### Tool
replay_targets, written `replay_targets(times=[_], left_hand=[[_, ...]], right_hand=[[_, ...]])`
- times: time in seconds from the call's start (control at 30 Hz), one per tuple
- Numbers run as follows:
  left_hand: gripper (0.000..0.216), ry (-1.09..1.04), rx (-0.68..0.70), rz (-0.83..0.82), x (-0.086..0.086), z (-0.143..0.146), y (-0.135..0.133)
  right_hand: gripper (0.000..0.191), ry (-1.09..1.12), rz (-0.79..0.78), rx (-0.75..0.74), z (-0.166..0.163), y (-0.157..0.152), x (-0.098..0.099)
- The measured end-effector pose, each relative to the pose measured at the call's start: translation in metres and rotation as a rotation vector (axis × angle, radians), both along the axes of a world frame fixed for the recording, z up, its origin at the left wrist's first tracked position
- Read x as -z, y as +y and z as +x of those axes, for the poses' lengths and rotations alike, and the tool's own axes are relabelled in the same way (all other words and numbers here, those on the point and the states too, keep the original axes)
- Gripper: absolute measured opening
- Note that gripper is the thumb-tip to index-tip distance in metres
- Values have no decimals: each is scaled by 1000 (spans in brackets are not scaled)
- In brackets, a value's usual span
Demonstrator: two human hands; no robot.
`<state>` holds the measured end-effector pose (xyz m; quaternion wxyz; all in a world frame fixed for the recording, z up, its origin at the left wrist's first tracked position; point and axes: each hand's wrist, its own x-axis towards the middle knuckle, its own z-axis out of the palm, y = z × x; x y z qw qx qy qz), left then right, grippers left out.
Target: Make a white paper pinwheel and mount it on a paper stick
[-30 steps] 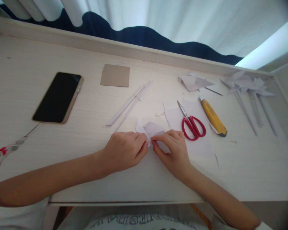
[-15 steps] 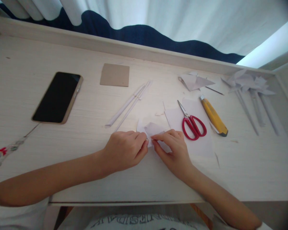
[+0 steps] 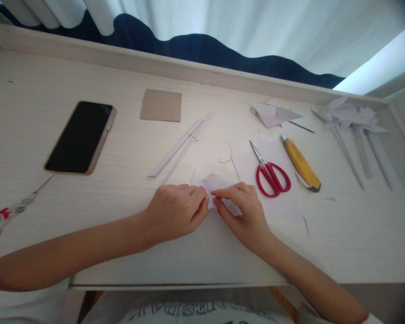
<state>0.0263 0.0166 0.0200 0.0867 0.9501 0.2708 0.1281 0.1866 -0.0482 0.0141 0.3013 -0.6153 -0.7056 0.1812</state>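
Observation:
Close to the desk's front edge, a small piece of folded white paper (image 3: 217, 181) is between my two hands. My left hand (image 3: 177, 210) is closed with its fingers curled, pinching the paper's left part. From the other side my right hand (image 3: 243, 211) pinches the paper between thumb and index finger. The fingertips are nearly touching, and they hide the paper's near part. Just beyond my left hand lie thin rolled paper sticks (image 3: 180, 148). Red-handled scissors (image 3: 272, 177) rest on a white sheet (image 3: 283, 209) beside my right hand.
A yellow box cutter (image 3: 301, 163) lies right of the scissors. Folded paper (image 3: 275, 113) and paper pinwheels on sticks (image 3: 353, 118) are at the back right. A brown card (image 3: 161, 106) and a phone (image 3: 81, 137) with a beaded strap lie to the left. A raised ledge (image 3: 202, 67) runs behind.
Almost nothing differs. Both hands keep their pinch on the paper, with only a very slight shift of the right fingertips toward the left.

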Motion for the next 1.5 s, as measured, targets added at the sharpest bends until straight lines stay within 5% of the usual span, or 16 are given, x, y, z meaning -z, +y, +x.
replay_targets(times=[0.37, 1.1, 1.5], left_hand=[[21, -14, 10, 21, -1, -1, 0], [23, -11, 86, -12, -1, -3, 5], [26, -42, 131, -67, -4, -5, 14]], right_hand=[[19, 10, -9, -37, 1, 0, -3], [12, -206, -39, -468, 30, 38, -11], [11, -138, -33, -463, 33, 41, -9]])
